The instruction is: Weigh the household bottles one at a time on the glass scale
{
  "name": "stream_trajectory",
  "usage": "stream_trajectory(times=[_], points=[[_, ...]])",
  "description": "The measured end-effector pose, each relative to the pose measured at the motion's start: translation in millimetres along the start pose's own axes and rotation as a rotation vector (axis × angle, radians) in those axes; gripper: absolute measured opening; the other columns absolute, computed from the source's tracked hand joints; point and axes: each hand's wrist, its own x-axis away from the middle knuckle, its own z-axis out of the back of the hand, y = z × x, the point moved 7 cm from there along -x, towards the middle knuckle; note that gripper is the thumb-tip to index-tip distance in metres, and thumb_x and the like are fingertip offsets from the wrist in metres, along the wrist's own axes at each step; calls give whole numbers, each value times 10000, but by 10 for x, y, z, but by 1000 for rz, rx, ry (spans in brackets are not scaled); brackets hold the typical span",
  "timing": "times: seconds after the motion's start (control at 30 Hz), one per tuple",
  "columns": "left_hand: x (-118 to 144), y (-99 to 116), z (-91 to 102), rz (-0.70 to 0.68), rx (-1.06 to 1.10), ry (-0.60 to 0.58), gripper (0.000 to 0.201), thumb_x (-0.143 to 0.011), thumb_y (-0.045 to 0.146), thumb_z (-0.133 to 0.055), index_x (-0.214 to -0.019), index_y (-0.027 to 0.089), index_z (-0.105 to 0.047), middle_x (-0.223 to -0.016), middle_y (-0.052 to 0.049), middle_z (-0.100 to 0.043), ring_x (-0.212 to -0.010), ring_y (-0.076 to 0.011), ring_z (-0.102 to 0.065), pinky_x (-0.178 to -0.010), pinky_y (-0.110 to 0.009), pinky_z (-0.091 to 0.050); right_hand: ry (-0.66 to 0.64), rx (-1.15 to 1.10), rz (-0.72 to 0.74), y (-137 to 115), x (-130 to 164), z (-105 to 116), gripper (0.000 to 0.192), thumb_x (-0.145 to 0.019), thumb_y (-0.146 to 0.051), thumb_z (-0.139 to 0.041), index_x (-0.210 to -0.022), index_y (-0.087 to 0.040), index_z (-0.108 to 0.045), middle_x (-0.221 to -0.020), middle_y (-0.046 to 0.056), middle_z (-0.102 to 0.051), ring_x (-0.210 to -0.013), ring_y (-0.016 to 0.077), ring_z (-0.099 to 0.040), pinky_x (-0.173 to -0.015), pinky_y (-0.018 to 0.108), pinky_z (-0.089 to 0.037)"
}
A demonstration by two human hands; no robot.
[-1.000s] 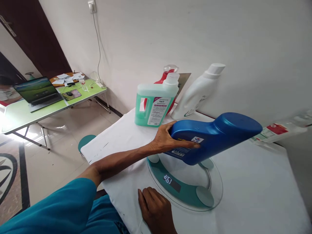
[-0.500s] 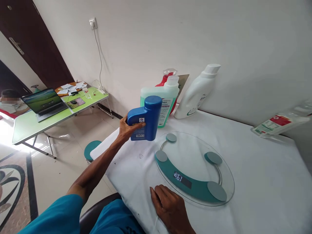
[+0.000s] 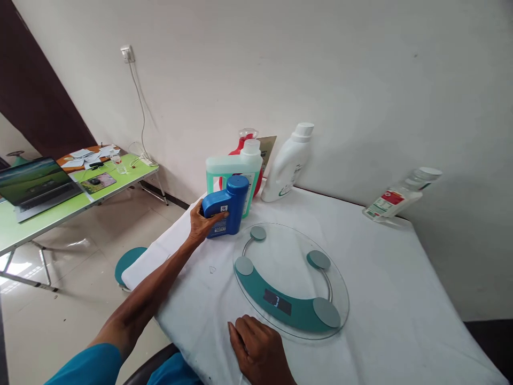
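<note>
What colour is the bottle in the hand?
Blue; the bottle shows clearly in the head view.

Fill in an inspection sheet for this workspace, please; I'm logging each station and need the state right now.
Surface: table under a white cloth, a few small dark marks near the left edge.
Job's things: blue bottle upright on the cloth; round glass scale beside it, nothing on it, display lit but unreadable.
Clutter: green jug, red bottle, white bottle by the wall; clear bottle leaning at the far right.
Grippers: left hand gripping the blue bottle; right hand flat on the cloth, holding nothing.
Cables: white cord hanging from a wall socket.
Surroundings: green folding table with a laptop, papers, tiled floor.
</note>
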Motion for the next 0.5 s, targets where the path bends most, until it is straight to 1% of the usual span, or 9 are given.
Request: stream_trajectory(times=[0.17, 0.33, 0.43, 0.5], points=[[-55, 11, -155, -39, -58, 31, 553, -550, 447, -959, -957, 169, -708, -848, 3, -692, -765, -166, -634, -711, -274, -538, -2, 3, -35, 20, 17, -19, 331, -1027, -98, -474, -719, -218, -462, -621, -32, -480, -541, 120, -430, -549, 311, -260], [-106, 31, -209, -86, -142, 30, 549, -559, 495, -943, -907, 173, -667, -835, 7, -666, -755, -161, -618, -700, -263, -534, -17, 14, -46, 15, 9, -31, 342, -1011, -90, -460, -691, -213, -459, -618, -25, -485, -539, 117, -431, -544, 314, -231], [-109, -13, -207, -78, -184, -24, 596, -597, 542, -917, -995, 174, -669, -888, -14, -688, -796, -183, -644, -734, -291, -559, -37, 12, -74, 20, -11, -9, 331, -994, -91, -445, -687, -212, -460, -618, -22, -500, -534, 115, -449, -538, 315, -222], [-85, 31, -172, -116, -236, -50, 701, -603, 561, -914, -1123, 173, -649, -1002, -52, -702, -885, -219, -672, -801, -337, -579, -45, 6, -99, 34, 2, -16, 310, -966, -90, -439, -683, -213, -464, -613, -21, -509, -526, 118, -458, -528, 316, -223]])
